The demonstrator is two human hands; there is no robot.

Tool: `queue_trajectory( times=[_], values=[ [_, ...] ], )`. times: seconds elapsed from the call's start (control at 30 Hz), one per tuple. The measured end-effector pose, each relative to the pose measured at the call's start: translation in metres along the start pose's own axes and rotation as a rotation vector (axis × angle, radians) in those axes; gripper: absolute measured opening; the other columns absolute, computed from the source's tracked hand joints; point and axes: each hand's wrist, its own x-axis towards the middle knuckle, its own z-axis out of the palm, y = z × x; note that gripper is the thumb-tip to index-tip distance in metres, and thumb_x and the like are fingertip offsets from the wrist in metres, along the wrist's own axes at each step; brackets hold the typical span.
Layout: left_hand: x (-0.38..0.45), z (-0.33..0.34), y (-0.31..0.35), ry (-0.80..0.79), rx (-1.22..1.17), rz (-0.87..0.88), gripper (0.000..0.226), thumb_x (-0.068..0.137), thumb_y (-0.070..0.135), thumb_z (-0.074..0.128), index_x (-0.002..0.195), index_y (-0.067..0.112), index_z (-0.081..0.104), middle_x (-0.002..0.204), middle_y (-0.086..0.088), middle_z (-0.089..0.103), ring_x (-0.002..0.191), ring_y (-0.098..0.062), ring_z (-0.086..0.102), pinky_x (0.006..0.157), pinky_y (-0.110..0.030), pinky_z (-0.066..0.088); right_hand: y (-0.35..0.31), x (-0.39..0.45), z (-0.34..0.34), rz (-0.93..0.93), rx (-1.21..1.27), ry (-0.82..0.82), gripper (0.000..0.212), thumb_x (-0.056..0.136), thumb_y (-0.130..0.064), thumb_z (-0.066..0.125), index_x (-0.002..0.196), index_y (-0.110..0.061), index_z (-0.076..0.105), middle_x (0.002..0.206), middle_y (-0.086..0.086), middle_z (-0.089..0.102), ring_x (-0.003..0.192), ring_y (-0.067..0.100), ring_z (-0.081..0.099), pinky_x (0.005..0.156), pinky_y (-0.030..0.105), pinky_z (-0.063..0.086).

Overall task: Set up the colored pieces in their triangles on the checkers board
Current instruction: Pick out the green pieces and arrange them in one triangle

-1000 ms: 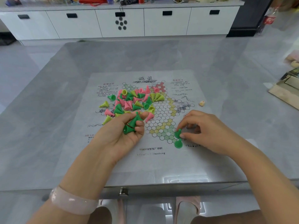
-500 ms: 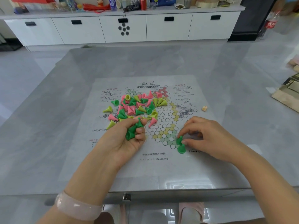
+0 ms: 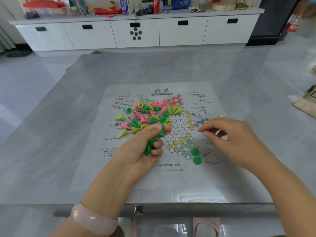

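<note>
A paper checkers board with a star of printed circles lies on the grey table. A loose heap of pink, yellow and green cone pieces covers its upper left. My left hand is shut on a bunch of green pieces, just below the heap. Two green pieces stand at the tip of the near green triangle. My right hand hovers above and to the right of them, fingers curled and apart, holding nothing.
A small pale die rests at the board's right edge. A cardboard box sits at the table's far right. White cabinets with clutter on top line the back wall. The table's front edge runs below the board.
My right hand has let go of the green piece beside the first one and lifted up and to the right. The left hand still holds its green pieces.
</note>
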Motion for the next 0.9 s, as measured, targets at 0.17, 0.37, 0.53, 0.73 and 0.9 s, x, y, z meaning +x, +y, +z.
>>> queue_trajectory(
  times=[0.17, 0.37, 0.53, 0.73, 0.9],
  values=[
    [0.001, 0.007, -0.005, -0.059, -0.067, -0.023, 0.003, 0.088, 0.008, 0.05, 0.088, 0.007, 0.053, 0.071, -0.007, 0.07, 0.035, -0.003, 0.036, 0.032, -0.012, 0.028, -0.029, 0.008, 0.017, -0.029, 0.209, 0.043, 0.014, 0.083, -0.018, 0.062, 0.084, -0.031, 0.067, 0.078, -0.016, 0.065, 0.076, -0.001, 0.058, 0.067, 0.009, 0.045],
    [0.0, 0.011, -0.009, -0.167, -0.003, 0.02, 0.007, 0.089, 0.004, 0.046, 0.086, 0.006, 0.052, 0.059, -0.002, 0.062, 0.038, -0.003, 0.041, 0.034, -0.012, 0.033, -0.041, 0.015, 0.025, 0.016, 0.368, -0.022, 0.012, 0.083, -0.023, 0.061, 0.08, -0.032, 0.067, 0.079, -0.007, 0.066, 0.078, 0.012, 0.061, 0.073, 0.026, 0.048],
    [0.001, 0.012, -0.012, -0.149, 0.07, 0.037, 0.012, 0.089, -0.002, 0.043, 0.086, 0.005, 0.052, 0.05, 0.0, 0.051, 0.037, -0.004, 0.041, 0.034, -0.012, 0.031, -0.041, 0.017, 0.03, 0.03, 0.316, -0.03, 0.005, 0.079, -0.02, 0.067, 0.076, -0.024, 0.07, 0.078, -0.001, 0.063, 0.072, 0.012, 0.057, 0.067, 0.022, 0.046],
    [0.0, 0.011, -0.008, -0.11, 0.012, 0.043, 0.019, 0.086, -0.009, 0.04, 0.084, 0.007, 0.05, 0.051, -0.003, 0.056, 0.037, -0.007, 0.042, 0.034, -0.014, 0.032, -0.039, 0.015, 0.027, 0.066, 0.347, -0.064, 0.01, 0.081, -0.018, 0.065, 0.083, -0.026, 0.071, 0.08, -0.012, 0.068, 0.075, 0.001, 0.06, 0.067, 0.01, 0.046],
    [0.0, 0.011, -0.008, -0.116, 0.015, 0.043, 0.02, 0.085, -0.009, 0.04, 0.085, 0.008, 0.05, 0.052, -0.003, 0.059, 0.037, -0.006, 0.041, 0.033, -0.015, 0.032, -0.038, 0.015, 0.025, 0.067, 0.393, -0.077, 0.013, 0.082, -0.018, 0.063, 0.079, -0.028, 0.07, 0.072, -0.017, 0.066, 0.07, -0.008, 0.059, 0.063, 0.004, 0.043]
  ],
)
